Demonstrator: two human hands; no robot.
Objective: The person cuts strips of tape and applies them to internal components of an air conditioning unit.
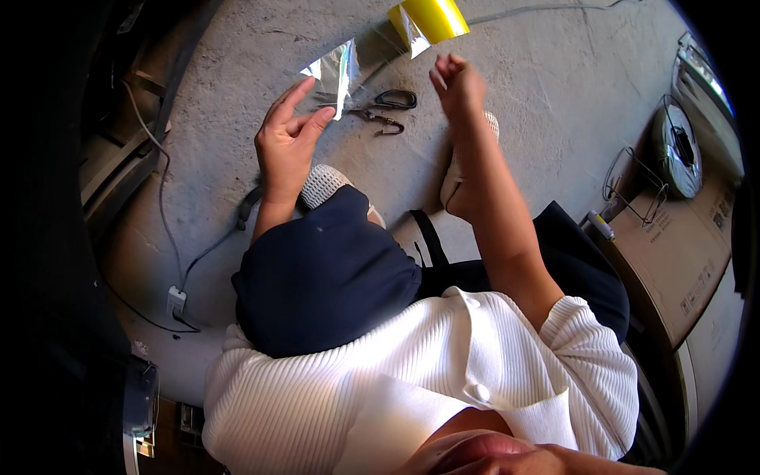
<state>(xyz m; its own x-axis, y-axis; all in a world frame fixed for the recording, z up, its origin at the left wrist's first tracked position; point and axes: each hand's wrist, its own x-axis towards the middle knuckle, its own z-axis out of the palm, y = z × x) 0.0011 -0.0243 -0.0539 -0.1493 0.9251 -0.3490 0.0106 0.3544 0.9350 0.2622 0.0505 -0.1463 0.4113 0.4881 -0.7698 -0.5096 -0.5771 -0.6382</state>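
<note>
If we take the scissors [368, 115] on the floor [214, 111] as our mark, a cable [165, 186] runs well to their left, down to a white plug [176, 301]. Nearer, just left of the scissors, we see the left hand [289, 142], its grip holding the free end of a clear strip [340, 79]: a finger sits at the upper corner, the thumb at the lower one. Below and left of the scissors, we find one pale woven shoe [323, 184]. The strip itself passes above the scissors and rises rightward to a yellow tape roll [443, 17], which is above and right of them. Right of the scissors, and apart from both roll and strip, is the right hand [461, 87]; its fingers are bent and bunched, but we cannot tell whether the grip is fully together. Below that hand, still right of the scissors, we make out the other shoe [451, 184]. Well to the scissors' right, we see a brown box [673, 261] and, by its far edge, a wrapped coil [679, 162].
</note>
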